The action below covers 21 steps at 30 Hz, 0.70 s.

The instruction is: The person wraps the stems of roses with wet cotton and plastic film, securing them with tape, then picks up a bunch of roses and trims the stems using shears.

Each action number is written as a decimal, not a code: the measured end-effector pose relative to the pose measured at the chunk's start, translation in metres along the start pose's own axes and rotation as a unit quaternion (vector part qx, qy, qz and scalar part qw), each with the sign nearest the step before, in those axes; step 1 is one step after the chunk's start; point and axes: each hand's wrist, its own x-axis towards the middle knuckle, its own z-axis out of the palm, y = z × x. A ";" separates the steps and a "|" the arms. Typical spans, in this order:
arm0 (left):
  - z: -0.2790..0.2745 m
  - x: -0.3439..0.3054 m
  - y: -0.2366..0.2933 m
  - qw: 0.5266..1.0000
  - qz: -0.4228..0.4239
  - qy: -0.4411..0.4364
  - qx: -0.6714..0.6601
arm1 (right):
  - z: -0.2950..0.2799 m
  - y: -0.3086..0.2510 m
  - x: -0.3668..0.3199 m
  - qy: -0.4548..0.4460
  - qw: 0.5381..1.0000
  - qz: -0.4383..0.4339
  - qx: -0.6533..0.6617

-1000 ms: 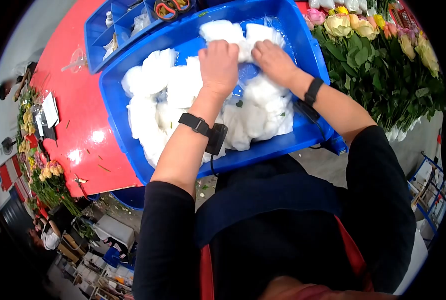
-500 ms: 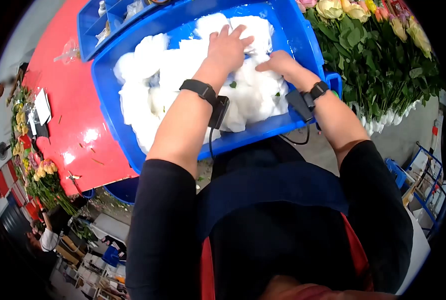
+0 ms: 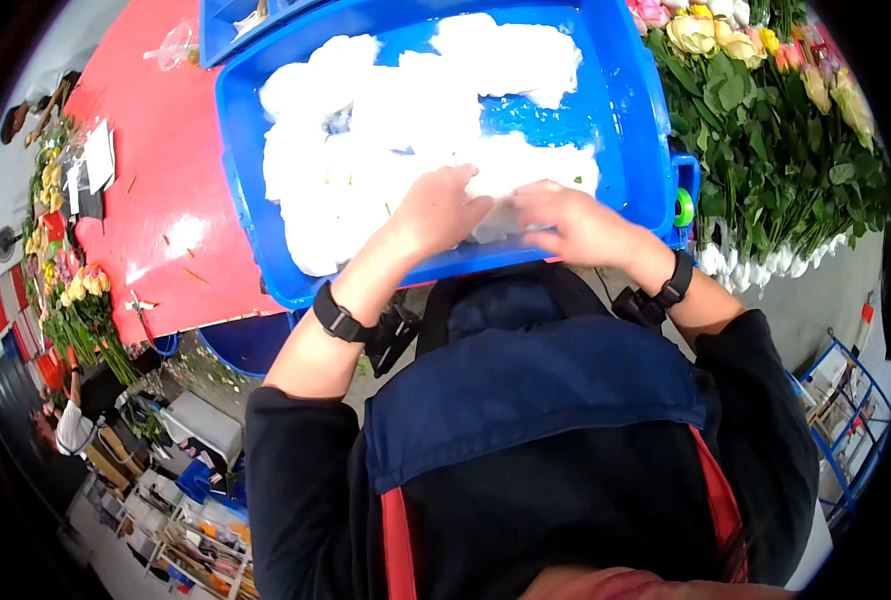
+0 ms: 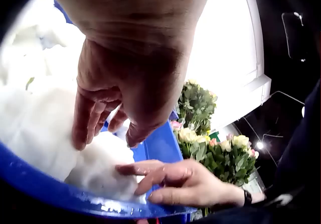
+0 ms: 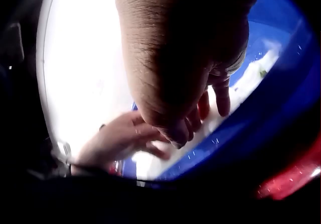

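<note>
White wet-looking cotton pads (image 3: 406,110) lie in clumps inside a blue tub (image 3: 642,110) with some water. Over the clumps along the tub's near side, the left hand (image 3: 434,212) has its fingers spread and slightly bent, fingertips at the white material. The right hand (image 3: 588,228) faces it from the right, fingers extended at the near edge of the same clump. In the left wrist view, the left hand (image 4: 131,83) reaches down to a white mound (image 4: 100,166), and the right hand (image 4: 188,184) touches its side. Neither hand visibly grips anything.
Roses with long leafy stems (image 3: 756,150) lie to the right of the tub. The red table (image 3: 156,150) carries papers (image 3: 99,155) and stem bits on the left. A blue divided box (image 3: 228,32) adjoins the tub's far left corner. Another person is at the far left.
Both hands have come from the tub's far side towards its near edge. Water and blue bottom now show between the far clumps and the near ones.
</note>
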 end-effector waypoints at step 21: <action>-0.030 -0.156 -0.038 0.963 -0.036 0.206 -0.169 | -0.030 0.124 0.088 -0.104 0.971 0.050 -0.209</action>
